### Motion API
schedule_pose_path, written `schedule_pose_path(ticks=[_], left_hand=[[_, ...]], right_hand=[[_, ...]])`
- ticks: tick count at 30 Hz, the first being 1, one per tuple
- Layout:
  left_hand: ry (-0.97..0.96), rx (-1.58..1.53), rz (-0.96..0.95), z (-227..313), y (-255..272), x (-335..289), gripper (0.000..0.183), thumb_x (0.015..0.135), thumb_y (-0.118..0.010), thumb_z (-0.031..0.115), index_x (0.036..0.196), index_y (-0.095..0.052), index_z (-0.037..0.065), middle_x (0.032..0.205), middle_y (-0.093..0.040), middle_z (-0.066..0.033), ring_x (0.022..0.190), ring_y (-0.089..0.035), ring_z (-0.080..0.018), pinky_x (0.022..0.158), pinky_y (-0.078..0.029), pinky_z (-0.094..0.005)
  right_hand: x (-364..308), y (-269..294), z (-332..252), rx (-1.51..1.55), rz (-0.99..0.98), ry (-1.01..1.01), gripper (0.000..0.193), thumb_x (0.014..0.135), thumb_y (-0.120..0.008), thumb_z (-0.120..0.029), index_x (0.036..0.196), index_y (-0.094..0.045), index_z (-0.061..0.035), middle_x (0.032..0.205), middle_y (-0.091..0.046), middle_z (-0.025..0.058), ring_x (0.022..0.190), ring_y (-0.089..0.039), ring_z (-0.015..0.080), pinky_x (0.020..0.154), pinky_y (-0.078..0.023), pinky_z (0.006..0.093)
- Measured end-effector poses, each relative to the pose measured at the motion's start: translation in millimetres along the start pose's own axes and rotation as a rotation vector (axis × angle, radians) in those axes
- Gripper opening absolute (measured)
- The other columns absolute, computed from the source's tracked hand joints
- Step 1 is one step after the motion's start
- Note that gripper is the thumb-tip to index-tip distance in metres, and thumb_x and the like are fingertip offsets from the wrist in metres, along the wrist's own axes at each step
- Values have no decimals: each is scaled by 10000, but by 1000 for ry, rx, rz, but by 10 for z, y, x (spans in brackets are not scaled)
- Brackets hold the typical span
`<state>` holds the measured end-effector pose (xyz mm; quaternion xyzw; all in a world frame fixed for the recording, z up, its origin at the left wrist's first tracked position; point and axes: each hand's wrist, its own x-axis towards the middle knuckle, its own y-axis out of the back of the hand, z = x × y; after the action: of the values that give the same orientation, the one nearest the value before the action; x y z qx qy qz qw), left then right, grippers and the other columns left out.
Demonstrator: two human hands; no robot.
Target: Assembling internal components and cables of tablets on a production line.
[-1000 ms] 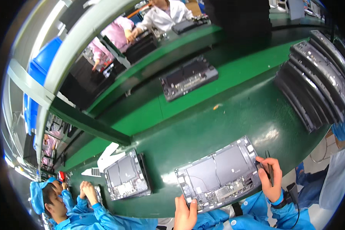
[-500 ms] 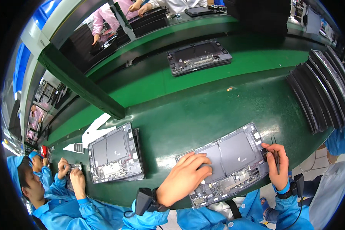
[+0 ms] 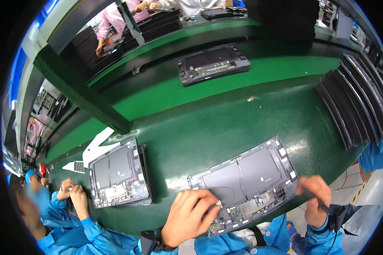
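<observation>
An opened tablet, its battery and circuit boards bare, lies on the green bench before me. My left hand is over its near left corner, fingers curled and pinched. A thin dark wire loops out from those fingertips across the battery. My right hand is just off the tablet's right edge, its fingers closed and blurred by motion. From its palm pokes a slim dark end of the tweezers; their tips are hidden.
Left of my tablet is a stack of opened tablets, beside a white cut sheet. Another stack sits on the far ledge. Dark panels stand at right. A green post rises at left; a co-worker works nearby.
My left hand has moved left and nearer, off the battery, and the dark wire now shows at its fingers. My right hand has turned and shifted nearer; the tweezers' tips no longer show.
</observation>
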<state>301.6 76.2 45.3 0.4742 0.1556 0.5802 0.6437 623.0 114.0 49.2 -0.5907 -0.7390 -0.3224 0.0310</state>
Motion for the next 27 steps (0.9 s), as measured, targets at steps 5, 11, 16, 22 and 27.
schedule_pose_path(ticks=[5,11,16,22,27], left_hand=[[-21,37,-186,4,-96,-43,196,797,-771,156,959,-671,111,1029,-612,-4,937,-559,-228,795,-415,-349],[36,-5,-170,-8,-151,-54,164,810,-757,136,935,-655,105,1049,-603,-1,919,-537,-226,788,-390,-346],[58,-5,-133,-23,-219,-82,175,808,-762,126,943,-653,103,1075,-597,-9,920,-529,-230,785,-382,-350],[60,-30,-125,-4,-245,-79,186,803,-769,127,951,-659,103,1089,-603,-7,939,-533,-223,787,-382,-350],[68,-47,-127,5,-235,-107,209,785,-773,125,970,-677,114,1107,-616,-3,980,-552,-223,817,-392,-347]], right_hand=[[185,-413,-215,288,-311,-233,263,835,-745,-42,1086,-719,34,858,-716,150,732,-706,199,649,-543,292],[277,-726,-47,340,-438,-117,246,821,-769,-47,1053,-717,15,834,-717,126,702,-708,194,626,-540,284],[358,-771,-13,177,-514,116,214,787,-775,-37,986,-704,1,814,-699,115,673,-694,251,606,-558,297],[377,-821,-16,83,-521,225,237,767,-775,-52,980,-684,-2,818,-681,84,663,-686,231,593,-571,316],[367,-821,-146,-19,-523,221,205,765,-771,-101,907,-648,-20,778,-633,68,650,-675,225,563,-559,327]])
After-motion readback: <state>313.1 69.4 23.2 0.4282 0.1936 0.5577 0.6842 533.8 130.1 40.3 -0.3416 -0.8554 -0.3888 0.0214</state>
